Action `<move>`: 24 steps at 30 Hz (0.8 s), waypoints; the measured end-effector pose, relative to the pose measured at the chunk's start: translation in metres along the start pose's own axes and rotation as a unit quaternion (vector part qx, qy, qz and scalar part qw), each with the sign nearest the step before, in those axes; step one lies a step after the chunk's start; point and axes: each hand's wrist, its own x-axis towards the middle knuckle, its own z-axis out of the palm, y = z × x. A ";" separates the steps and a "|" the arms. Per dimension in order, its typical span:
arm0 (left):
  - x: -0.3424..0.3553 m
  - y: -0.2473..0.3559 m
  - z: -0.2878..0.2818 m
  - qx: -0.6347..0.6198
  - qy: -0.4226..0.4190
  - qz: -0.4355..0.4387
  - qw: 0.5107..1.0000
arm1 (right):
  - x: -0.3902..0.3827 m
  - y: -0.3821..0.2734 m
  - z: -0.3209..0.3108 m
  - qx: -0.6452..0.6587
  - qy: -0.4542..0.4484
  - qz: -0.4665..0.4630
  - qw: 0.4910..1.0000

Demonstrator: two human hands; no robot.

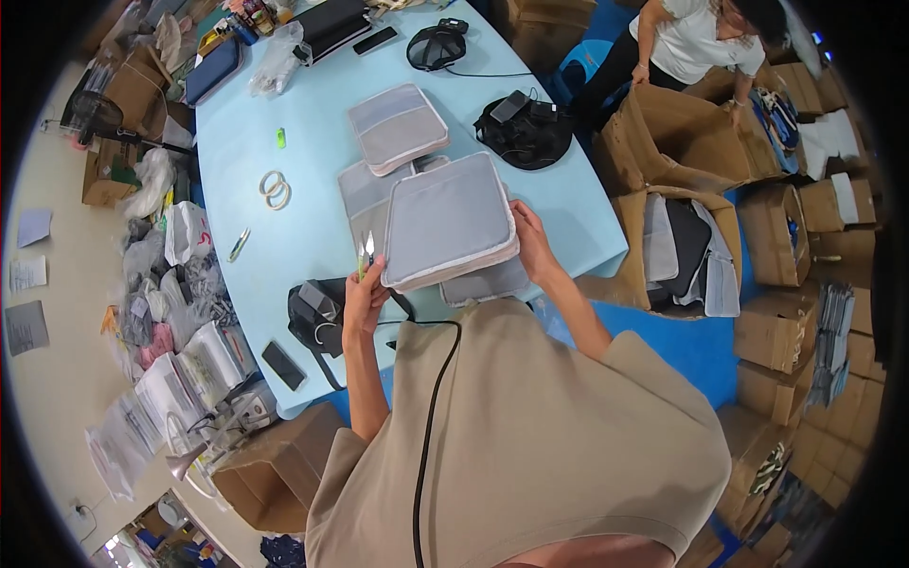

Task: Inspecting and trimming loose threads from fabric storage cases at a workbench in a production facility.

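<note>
lying between: one grey rectangular fabric case; your left hand is pinching silver-bladed snips by its left corner, right hand is clasping its right edge.

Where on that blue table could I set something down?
Bare table shows between the tape rolls and the grey cases, and also between the right hand, the black round thing and the table's right edge. It's crowded around the left hand, with a black bundle beside it, and along the far edge, where a plastic bag and a black case lie.
</note>
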 end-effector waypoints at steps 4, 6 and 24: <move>-0.004 -0.005 -0.006 -0.021 0.007 0.013 1.000 | -0.009 -0.005 0.011 0.022 0.009 -0.003 1.000; -0.006 -0.006 -0.008 -0.028 0.008 0.015 0.999 | -0.010 -0.006 0.015 0.023 0.008 -0.014 1.000; -0.006 -0.017 -0.007 0.045 0.070 0.031 0.996 | -0.014 -0.012 0.020 -0.041 -0.015 -0.026 0.999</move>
